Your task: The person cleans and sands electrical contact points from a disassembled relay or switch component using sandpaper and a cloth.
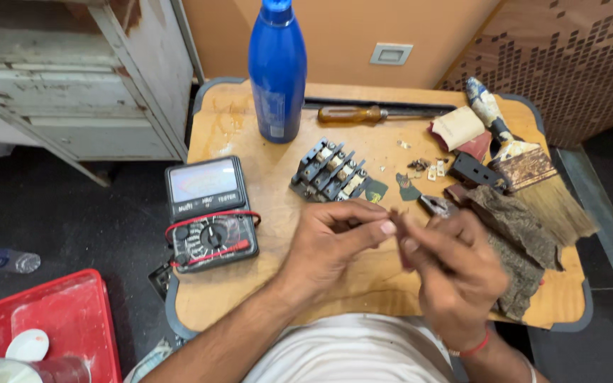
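Both hands meet over the near middle of the wooden surface (pixel 250 298). Left hand (pixel 335 237) has thumb and forefinger pinched together at the tip; right hand (pixel 452 273) is curled, fingers closed toward the same spot. Between them a small thin piece (pixel 399 230), blurred; it seems to run near upright, slightly tilted, lower end in the right hand's fingers. Its kind cannot be told, nor which hand truly carries it.

Just beyond the hands: black switch block (pixel 331 172) with pale metal contacts, long axis running diagonally from near-left to far-right. Small loose parts (pixel 427 169) lie scattered to its right. Pliers (pixel 435 206) sit right beside the right hand's knuckles, jaws pointing far-left.

Left edge of surface: analogue multimeter (pixel 211 213), dial face up, red and black leads wrapped across its body.

Far edge: blue bottle (pixel 277 71) upright, capped; contents not visible. Screwdriver (pixel 384 112) lies flat, amber handle left, shaft pointing right. Worn paintbrush (pixel 526 159) lies diagonally, bristles toward near-right. Folded sandpaper (pixel 459 128) beside its handle. Rough dark cloth (pixel 516 248) on the right.

On the floor, left: red tray (pixel 72 319) holding a white round lid (pixel 26 345); clear plastic bottle (pixel 1 259) lying on its side.
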